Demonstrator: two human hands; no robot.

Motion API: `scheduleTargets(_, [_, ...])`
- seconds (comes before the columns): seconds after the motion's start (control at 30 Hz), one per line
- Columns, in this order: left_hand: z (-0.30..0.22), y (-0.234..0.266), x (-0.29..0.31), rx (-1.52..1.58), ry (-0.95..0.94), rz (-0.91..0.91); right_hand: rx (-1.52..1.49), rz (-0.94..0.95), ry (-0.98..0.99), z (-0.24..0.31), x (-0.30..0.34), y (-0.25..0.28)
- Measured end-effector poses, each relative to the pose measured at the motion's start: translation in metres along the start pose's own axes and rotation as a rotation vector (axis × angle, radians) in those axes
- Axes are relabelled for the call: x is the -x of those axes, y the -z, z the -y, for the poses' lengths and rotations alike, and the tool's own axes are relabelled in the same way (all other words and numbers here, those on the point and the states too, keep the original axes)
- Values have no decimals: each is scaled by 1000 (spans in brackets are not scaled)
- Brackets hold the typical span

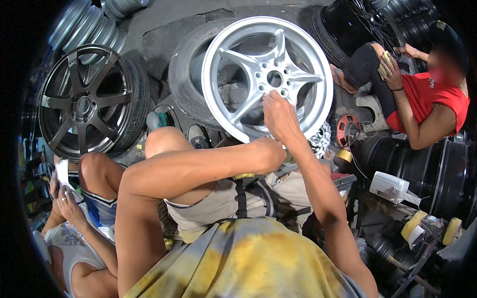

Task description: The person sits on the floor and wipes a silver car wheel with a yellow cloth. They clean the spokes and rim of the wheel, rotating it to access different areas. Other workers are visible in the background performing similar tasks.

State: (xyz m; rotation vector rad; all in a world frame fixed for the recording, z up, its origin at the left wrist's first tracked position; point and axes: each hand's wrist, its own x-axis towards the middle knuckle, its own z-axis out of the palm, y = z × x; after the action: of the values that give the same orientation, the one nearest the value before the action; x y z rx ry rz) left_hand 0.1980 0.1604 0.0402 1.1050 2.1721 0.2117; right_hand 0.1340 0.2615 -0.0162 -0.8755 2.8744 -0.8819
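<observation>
A silver wheel rim [218, 59] with star-shaped spokes stands tilted in front of me, against a dusty tyre [186, 82]. My right hand [279, 115] reaches to its centre, fingers pinched together at the bolt holes just below the hub bore. Anything between those fingertips is too small or hidden to make out. My left hand [272, 153] is curled closed near the rim's lower edge, partly behind my right wrist. Its fingertips, and whatever they may hold, are hidden.
A dark multi-spoke wheel [82, 105] with a tyre stands at left. One person [427, 94] in red sits at right, rubbing with a yellow pad; another [74, 233] sits at lower left holding something white. A red reel [349, 130], tape roll [344, 155] and black rims [412, 169] lie right.
</observation>
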Motion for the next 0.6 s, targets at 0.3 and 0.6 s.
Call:
scheduleTargets(0.3, [9, 42, 20, 172, 136, -50, -286, -137, -43, -28, 50, 31])
scheduleTargets(0.6, [54, -16, -41, -519, 479, -684, 172, -24, 243, -90, 23, 51])
